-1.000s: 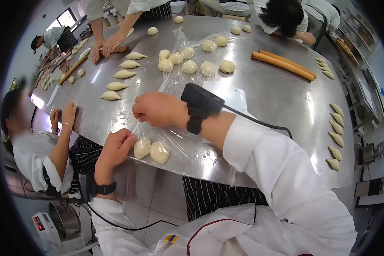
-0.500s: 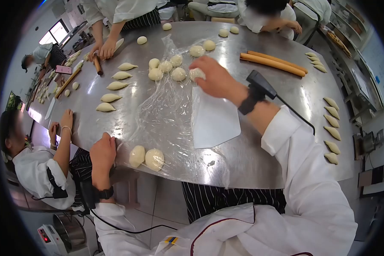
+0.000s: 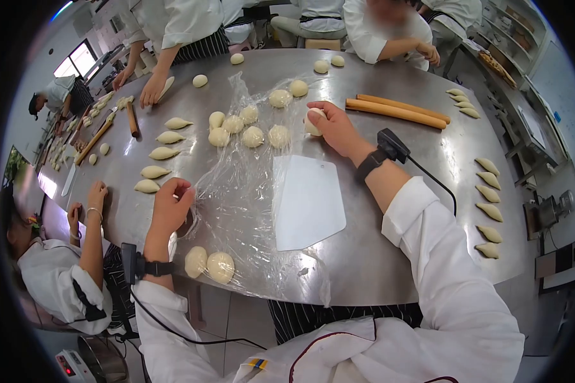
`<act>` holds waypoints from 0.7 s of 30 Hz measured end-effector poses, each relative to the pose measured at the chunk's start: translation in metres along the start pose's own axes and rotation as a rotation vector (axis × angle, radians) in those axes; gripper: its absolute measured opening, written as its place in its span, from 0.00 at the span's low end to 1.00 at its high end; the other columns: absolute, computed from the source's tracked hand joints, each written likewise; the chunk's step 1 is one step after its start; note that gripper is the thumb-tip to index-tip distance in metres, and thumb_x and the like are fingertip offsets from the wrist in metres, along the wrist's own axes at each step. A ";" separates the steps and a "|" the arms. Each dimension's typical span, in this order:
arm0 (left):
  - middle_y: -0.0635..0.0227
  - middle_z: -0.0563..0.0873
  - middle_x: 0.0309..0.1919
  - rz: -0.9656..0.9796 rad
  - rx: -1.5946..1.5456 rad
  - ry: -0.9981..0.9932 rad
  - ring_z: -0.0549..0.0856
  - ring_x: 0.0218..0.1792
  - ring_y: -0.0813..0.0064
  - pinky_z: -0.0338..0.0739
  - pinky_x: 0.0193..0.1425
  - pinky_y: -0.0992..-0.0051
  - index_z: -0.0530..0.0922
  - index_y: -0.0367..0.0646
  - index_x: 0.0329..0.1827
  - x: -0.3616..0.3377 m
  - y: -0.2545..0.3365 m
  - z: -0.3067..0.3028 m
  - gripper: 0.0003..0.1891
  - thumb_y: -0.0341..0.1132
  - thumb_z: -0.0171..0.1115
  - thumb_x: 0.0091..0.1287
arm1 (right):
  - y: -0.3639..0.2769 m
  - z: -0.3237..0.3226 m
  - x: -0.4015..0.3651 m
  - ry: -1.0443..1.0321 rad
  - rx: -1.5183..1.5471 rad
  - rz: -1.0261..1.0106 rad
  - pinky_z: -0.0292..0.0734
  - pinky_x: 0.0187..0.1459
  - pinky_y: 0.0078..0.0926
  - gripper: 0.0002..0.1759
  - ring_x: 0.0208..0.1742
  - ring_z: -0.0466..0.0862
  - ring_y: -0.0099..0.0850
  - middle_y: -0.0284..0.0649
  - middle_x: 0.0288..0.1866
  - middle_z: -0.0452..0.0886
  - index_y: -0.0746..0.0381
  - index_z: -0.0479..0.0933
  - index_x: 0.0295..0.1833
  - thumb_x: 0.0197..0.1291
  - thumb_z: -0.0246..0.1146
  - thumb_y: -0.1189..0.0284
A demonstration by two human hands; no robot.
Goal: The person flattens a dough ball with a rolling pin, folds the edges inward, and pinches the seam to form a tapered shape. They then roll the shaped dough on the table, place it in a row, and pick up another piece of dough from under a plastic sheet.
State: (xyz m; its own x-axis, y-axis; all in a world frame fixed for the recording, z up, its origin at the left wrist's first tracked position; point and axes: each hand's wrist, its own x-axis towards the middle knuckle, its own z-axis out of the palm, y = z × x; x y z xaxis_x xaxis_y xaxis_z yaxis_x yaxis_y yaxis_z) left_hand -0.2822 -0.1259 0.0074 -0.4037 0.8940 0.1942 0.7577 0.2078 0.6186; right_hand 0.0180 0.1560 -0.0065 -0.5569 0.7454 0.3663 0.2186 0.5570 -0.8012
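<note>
My right hand (image 3: 333,129) grips a dough ball (image 3: 314,121) between thumb and fingers, above the table to the right of the plastic film (image 3: 236,185). Several dough balls (image 3: 253,136) lie under or against the film. Below my right hand, a white dough scraper (image 3: 312,204) lies flat, its left side by the film. My left hand (image 3: 170,207) is closed, fingers curled, at the film's left edge; whether it pinches the film is hidden. Two larger dough pieces (image 3: 209,264) rest near the table's front edge, partly under film.
Pointed dough pieces line the left (image 3: 163,153) and the right (image 3: 489,212) of the steel table (image 3: 390,268). Two wooden rolling pins (image 3: 396,113) lie at the back right. Co-workers stand or sit around the table; one person's hands (image 3: 94,198) are at the left edge.
My right hand has lifted the dough ball away from the group and moved right. My left hand has risen from the table's front edge to the film's left edge. The view has tilted slightly.
</note>
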 end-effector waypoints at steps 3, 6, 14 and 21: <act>0.73 0.81 0.33 -0.104 -0.260 -0.042 0.77 0.35 0.84 0.75 0.42 0.80 0.80 0.36 0.48 -0.001 -0.008 -0.002 0.11 0.32 0.66 0.68 | -0.019 -0.020 -0.005 -0.120 1.023 0.393 0.69 0.20 0.16 0.13 0.26 0.75 0.24 0.39 0.38 0.78 0.56 0.68 0.62 0.76 0.51 0.66; 0.74 0.80 0.35 -0.111 -0.321 -0.107 0.76 0.35 0.83 0.75 0.42 0.80 0.79 0.37 0.54 -0.004 0.005 0.003 0.16 0.33 0.69 0.66 | -0.001 -0.035 -0.006 -0.406 1.306 0.310 0.73 0.23 0.19 0.10 0.31 0.79 0.26 0.38 0.39 0.79 0.55 0.71 0.55 0.74 0.54 0.63; 0.73 0.79 0.32 -0.099 -0.071 -0.112 0.76 0.32 0.81 0.75 0.39 0.79 0.78 0.33 0.55 -0.009 0.019 0.005 0.25 0.33 0.75 0.56 | -0.057 -0.030 -0.031 -0.255 1.027 0.321 0.72 0.20 0.19 0.11 0.34 0.82 0.24 0.37 0.44 0.84 0.54 0.73 0.46 0.62 0.68 0.70; 0.74 0.78 0.22 -0.141 -0.141 -0.057 0.74 0.24 0.83 0.71 0.30 0.78 0.81 0.33 0.41 -0.005 -0.009 0.006 0.12 0.31 0.72 0.58 | -0.069 -0.021 -0.040 -0.284 0.923 0.362 0.58 0.13 0.19 0.13 0.16 0.71 0.19 0.31 0.22 0.75 0.57 0.73 0.34 0.59 0.73 0.66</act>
State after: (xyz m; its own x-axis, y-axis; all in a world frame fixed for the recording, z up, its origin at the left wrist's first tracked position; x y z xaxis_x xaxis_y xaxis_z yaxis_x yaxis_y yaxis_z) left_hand -0.2839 -0.1303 -0.0041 -0.4677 0.8820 0.0573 0.6147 0.2780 0.7381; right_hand 0.0424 0.0953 0.0435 -0.7753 0.6316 0.0018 -0.2229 -0.2710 -0.9364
